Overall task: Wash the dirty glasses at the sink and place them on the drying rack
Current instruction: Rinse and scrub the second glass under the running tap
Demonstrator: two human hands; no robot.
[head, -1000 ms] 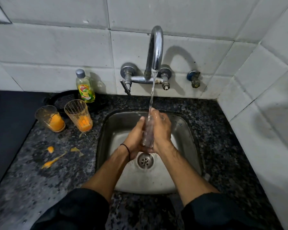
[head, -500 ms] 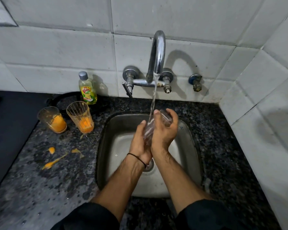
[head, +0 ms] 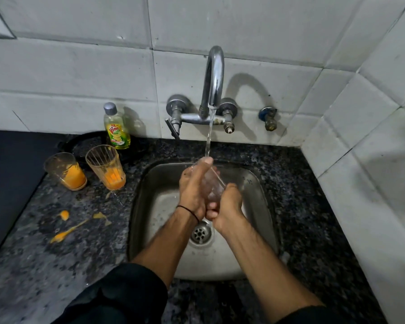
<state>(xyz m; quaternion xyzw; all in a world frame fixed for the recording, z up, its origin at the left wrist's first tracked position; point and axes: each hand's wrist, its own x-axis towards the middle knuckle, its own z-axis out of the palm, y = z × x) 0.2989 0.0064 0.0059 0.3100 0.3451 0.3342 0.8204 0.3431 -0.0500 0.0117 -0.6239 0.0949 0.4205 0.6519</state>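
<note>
Fingers (head: 210, 213) of the right hand (head: 228, 208) are curled tight round the base of a clear glass (head: 212, 183), and the left hand (head: 193, 190) is clamped along its side, thumb up by the rim. How the left fingers lie on the far side I cannot tell. The glass sits tilted over the steel sink (head: 140, 206), mouth towards the wall, and the water stream (head: 208, 139) lands right at the rim and the thumb. It looks see-through, with no orange in it.

So by my reading this is the rinse on the first glass, nearly done. Next comes the lift out of the stream and the carry to the drying rack, which is nowhere in view. Wet glass, wet hands: that calls for a firm hold.

Further back on the speckled counter (head: 63, 265) lie orange spills (head: 64, 231). Beyond them two dirty glasses wait, the plain glass (head: 66, 170) and the ribbed glass (head: 106, 167) just beside it, both with orange dregs. Behind stands the dish soap bottle (head: 116, 130) against the tiles, and the chrome tap (head: 214, 76) is running.
</note>
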